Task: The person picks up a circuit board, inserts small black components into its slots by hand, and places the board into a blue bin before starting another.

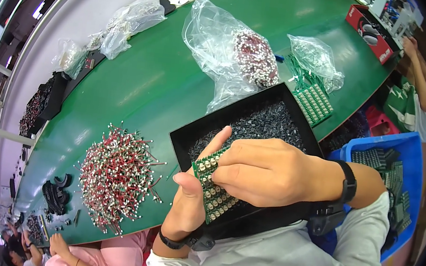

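Observation:
My left hand (190, 204) grips a green circuit board panel (219, 203) by its edge, thumb on the near side and a finger stretched along the far side. Rows of small pale square parts cover the panel. Over its upper part, my right hand (266, 171) is closed, fingertips pressed together against the rows; whatever they pinch is hidden. Both hands are above a black tray (185, 153) filled with small black pieces (272, 120).
A pile of red wires with white connectors (119, 177) lies left. Beyond the tray are a clear bag of similar wires (255, 59) and more green panels (313, 103). A blue crate (415, 156) holding boards stands right. Other people sit at both sides.

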Available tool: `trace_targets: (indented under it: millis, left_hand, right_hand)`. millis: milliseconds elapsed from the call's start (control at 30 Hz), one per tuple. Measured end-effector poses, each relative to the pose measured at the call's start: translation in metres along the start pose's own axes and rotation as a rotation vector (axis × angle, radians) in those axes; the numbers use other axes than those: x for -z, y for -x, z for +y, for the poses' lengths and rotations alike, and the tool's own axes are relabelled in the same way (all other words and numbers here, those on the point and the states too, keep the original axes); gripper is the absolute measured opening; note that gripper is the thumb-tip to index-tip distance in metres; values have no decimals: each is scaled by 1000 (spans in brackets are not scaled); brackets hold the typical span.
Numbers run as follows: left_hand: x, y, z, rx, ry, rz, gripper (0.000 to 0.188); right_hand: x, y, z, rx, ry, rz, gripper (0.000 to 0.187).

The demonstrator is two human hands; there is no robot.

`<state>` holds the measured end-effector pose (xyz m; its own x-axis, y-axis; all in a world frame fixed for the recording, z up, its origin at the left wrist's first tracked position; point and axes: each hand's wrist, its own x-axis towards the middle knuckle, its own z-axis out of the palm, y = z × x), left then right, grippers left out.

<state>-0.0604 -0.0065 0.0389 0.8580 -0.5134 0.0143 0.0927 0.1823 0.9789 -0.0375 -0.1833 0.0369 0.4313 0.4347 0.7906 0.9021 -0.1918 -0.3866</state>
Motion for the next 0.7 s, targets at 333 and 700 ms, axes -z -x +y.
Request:
trace_targets:
  millis: [333, 700]
  left_hand:
    - [-2, 0, -1, 12, 123, 135, 119]
    - [1, -1, -1, -49, -143, 43, 115]
  right_hand:
    - [12, -2, -2, -98, 60, -82, 30]
    - [1, -5, -3, 132, 93, -47, 23]
